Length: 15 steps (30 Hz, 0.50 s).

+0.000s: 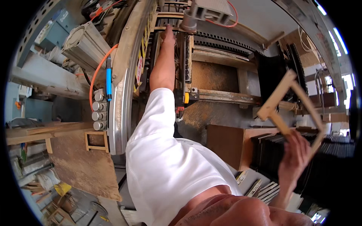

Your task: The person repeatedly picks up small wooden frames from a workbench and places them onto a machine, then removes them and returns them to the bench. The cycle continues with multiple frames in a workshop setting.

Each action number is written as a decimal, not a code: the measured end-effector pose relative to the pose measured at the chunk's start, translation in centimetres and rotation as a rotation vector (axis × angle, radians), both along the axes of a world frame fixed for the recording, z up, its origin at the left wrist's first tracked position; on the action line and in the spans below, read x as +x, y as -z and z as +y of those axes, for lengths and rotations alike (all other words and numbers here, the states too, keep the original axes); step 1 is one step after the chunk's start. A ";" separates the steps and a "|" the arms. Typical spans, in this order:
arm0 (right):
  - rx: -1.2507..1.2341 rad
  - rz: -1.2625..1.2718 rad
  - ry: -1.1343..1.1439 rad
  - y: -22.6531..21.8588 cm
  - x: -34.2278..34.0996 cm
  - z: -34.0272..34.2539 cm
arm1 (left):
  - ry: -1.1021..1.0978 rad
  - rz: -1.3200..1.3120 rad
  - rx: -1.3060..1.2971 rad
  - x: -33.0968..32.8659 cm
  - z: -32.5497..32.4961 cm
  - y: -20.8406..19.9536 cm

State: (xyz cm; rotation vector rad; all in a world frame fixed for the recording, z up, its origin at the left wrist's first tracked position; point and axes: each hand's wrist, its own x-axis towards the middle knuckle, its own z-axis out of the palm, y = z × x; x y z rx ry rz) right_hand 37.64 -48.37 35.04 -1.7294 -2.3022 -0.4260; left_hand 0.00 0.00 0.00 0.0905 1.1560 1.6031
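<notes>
My right hand [295, 153] is closed around one side of a light wooden frame [277, 95], raised and tilted at the right. The frame has four sides with an opening in the middle. My left arm stretches far forward over a machine [187, 60] with rails and chains. At its end, my left hand [168, 35] is beside a pale wooden strip [160, 28] lying across the machine. Its fingers are small and seen nearly edge-on, so their grip is unclear. A grey cylindrical machine head [188, 23] stands just right of that hand.
Left of my arm runs a metal beam [121, 105] with an orange hose [91, 86], a blue pen-like tool [109, 79] and several round knobs [99, 106]. A small wooden frame [97, 141] rests by a dusty board [81, 165]. A brown box [226, 145] stands at the right.
</notes>
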 end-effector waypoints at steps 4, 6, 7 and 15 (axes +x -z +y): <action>-0.177 0.356 -0.206 3.6 1.6 4.6 | -0.270 0.106 -0.017 -6.4 1.1 3.6; -0.301 0.546 -0.269 6.7 2.7 7.4 | -0.217 0.085 0.048 -6.7 -2.2 5.5; -0.357 0.612 -0.320 7.5 2.3 8.6 | -0.195 0.067 0.085 -6.9 -4.3 5.8; -0.510 0.682 -0.445 15.2 2.7 18.4 | -0.224 0.152 -0.110 13.1 -31.0 -2.8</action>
